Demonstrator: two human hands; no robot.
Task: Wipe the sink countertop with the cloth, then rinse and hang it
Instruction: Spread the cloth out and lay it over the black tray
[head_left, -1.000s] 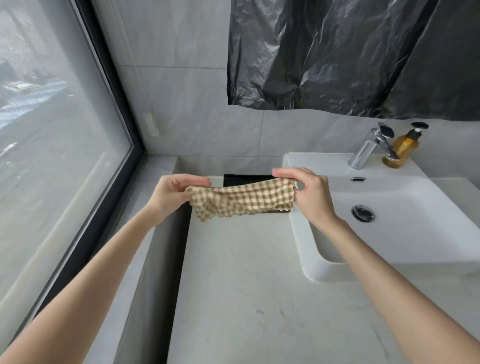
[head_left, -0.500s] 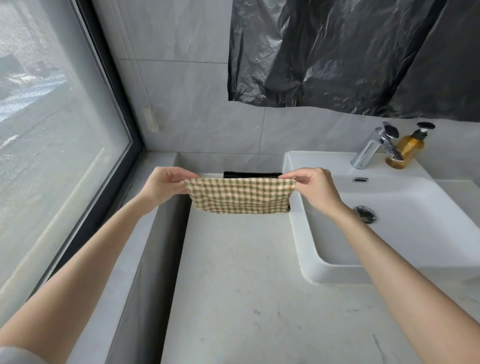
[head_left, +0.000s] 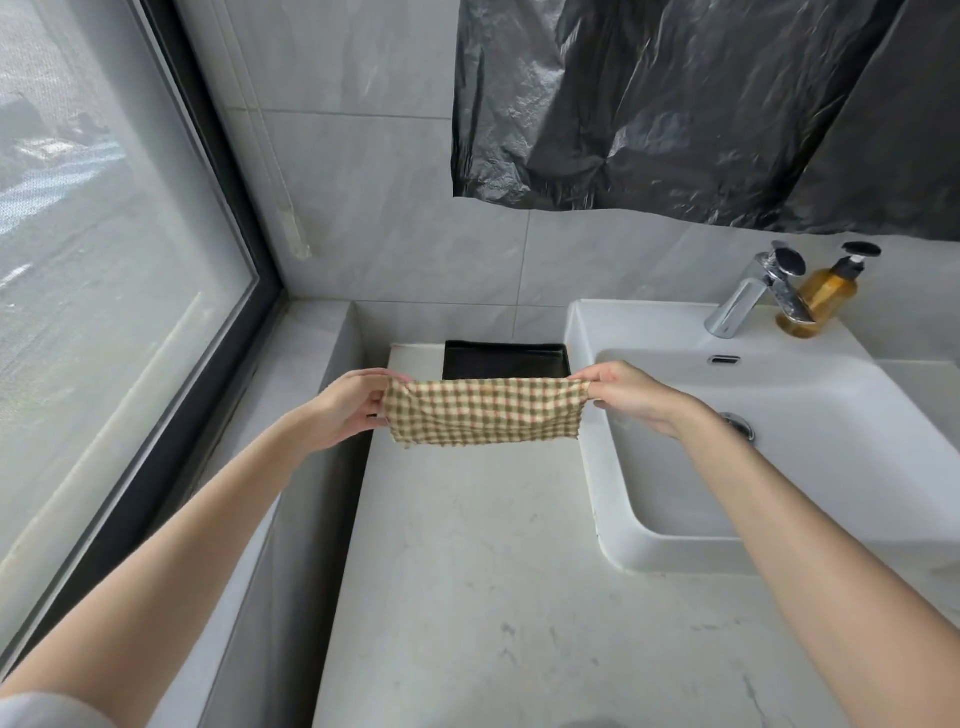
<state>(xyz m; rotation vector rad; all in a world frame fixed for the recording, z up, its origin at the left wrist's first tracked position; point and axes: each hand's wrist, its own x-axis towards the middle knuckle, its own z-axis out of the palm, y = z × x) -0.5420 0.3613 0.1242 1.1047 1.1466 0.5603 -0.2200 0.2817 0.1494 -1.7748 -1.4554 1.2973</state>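
Two bare forearms reached over the pale countertop (head_left: 483, 571). The left hand (head_left: 347, 409) and right hand (head_left: 631, 397) each pinched a top corner of the checked cloth (head_left: 483, 413), stretched taut in the air. Hanging seemed in hand; next, draping it over the dark holder (head_left: 504, 359) behind.

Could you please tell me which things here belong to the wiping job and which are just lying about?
Part of the job:
cloth, held by left hand and right hand
countertop
sink
tap

Just lying about:
soap bottle
black tray
black plastic sheet
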